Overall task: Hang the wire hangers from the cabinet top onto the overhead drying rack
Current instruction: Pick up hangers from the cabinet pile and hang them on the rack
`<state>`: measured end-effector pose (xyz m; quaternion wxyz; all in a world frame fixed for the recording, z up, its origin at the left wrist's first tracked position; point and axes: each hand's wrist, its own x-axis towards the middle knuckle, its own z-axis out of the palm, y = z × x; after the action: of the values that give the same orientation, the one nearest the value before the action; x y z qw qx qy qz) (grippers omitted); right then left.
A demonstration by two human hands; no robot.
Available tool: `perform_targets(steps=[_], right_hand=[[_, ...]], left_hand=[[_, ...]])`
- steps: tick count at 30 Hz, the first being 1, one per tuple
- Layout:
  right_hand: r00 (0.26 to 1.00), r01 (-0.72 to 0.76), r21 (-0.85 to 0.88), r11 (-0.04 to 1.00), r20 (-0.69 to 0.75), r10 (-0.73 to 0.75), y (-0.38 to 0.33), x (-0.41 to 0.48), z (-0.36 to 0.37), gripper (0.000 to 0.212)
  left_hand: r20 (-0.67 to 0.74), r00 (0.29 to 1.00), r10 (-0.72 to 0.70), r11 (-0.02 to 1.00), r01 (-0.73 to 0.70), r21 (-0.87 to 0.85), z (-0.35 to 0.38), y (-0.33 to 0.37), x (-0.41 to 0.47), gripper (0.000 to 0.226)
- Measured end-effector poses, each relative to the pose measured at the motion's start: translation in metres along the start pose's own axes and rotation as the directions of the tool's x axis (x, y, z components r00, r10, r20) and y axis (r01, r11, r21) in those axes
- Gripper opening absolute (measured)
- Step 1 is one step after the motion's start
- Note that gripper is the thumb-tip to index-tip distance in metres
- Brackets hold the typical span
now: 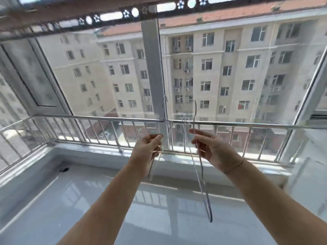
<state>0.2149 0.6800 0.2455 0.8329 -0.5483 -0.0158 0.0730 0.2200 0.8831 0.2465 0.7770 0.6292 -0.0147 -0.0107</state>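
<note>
In each hand (146,151) (210,149), a wire hanger (203,183) hangs pinched.

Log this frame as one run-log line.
phase: carrying | left hand: pinching wire hanger | right hand: pinching wire hanger | drying rack: overhead, no hangers visible on it
</note>
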Motion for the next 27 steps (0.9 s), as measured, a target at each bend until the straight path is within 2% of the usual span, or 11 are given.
perform_targets(steps=[6,15,24,27], right_hand=[[0.988,-0.042,0.012,0.999,0.147,0.04,0.03,0.044,0.128,0.023],[0.937,-0.007,-0.095,0.995,0.347,0.04,0.044,0.128,0.271,0.026],[0.865,0.005,-0.056,0.998,0.502,0.024,0.065,0.258,0.404,0.023],[0.848,0.009,-0.068,0.998,0.529,0.029,0.064,0.303,0.449,0.023]], left_hand=[[-0.158,0.986,0.051,0.999,-0.047,0.025,-0.133,0.049,-0.009,0.012],[-0.342,0.934,0.101,0.994,-0.105,0.007,-0.268,0.103,0.015,0.01],[-0.449,0.88,0.156,0.978,-0.202,-0.057,-0.399,0.167,0.099,0.011],[-0.481,0.857,0.184,0.975,-0.222,-0.023,-0.441,0.193,0.135,0.012]])
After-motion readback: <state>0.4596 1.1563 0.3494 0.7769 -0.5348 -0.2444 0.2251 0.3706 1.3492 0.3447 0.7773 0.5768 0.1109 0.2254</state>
